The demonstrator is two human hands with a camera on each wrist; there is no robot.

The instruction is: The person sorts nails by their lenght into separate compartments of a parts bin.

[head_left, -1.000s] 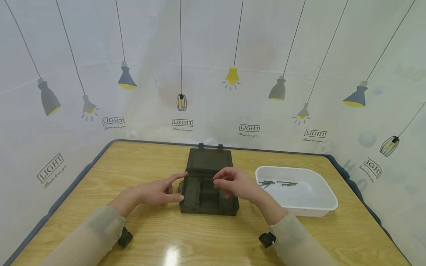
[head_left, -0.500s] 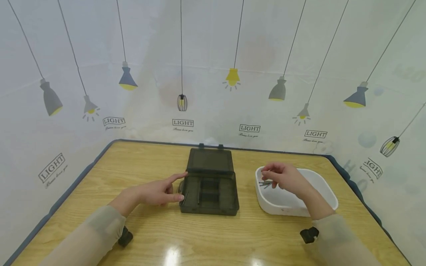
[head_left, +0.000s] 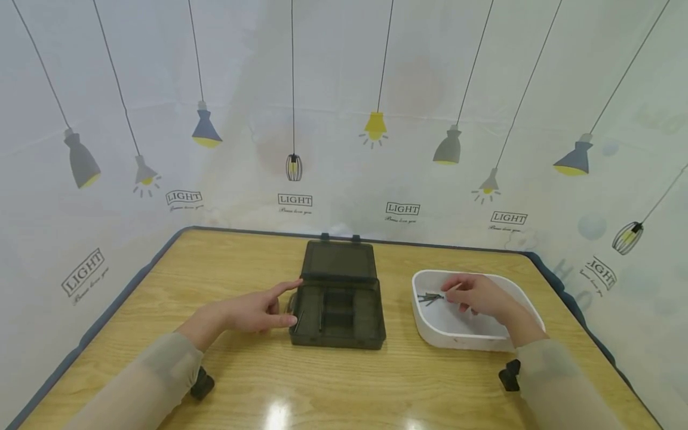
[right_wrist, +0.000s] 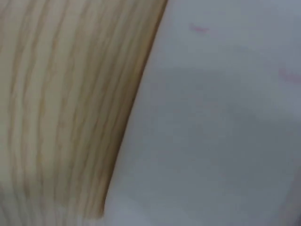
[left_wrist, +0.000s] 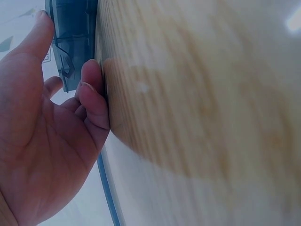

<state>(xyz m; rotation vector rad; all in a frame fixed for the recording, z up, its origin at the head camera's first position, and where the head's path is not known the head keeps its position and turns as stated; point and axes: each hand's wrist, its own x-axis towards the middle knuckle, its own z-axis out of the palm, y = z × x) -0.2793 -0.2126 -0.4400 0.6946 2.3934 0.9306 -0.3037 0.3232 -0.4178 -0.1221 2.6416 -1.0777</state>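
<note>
A dark see-through organizer box (head_left: 338,343) with compartments stands on the table, its lid (head_left: 341,260) folded back. Thin dark metal pins, like nails or screws, lie in its left compartments. At the box's left side, my left hand (head_left: 248,312) has thumb and index finger extended, touching its edge; in the left wrist view the other fingers of the left hand (left_wrist: 47,136) are bent. My right hand (head_left: 480,297) is inside the white tray (head_left: 467,341), fingertips bent down beside several similar metal pins (head_left: 429,297). Whether it pinches one is hidden.
The wooden table (head_left: 242,382) has a dark blue edge. A white cloth backdrop (head_left: 344,149) with printed lamps rises behind and on both sides. In the right wrist view, only the tray's wall (right_wrist: 202,132) and the wood show, blurred.
My right hand has moved right from above the box to the white tray, first over the pins at its left end, then slightly right and lower. The left hand has stayed at the box.
</note>
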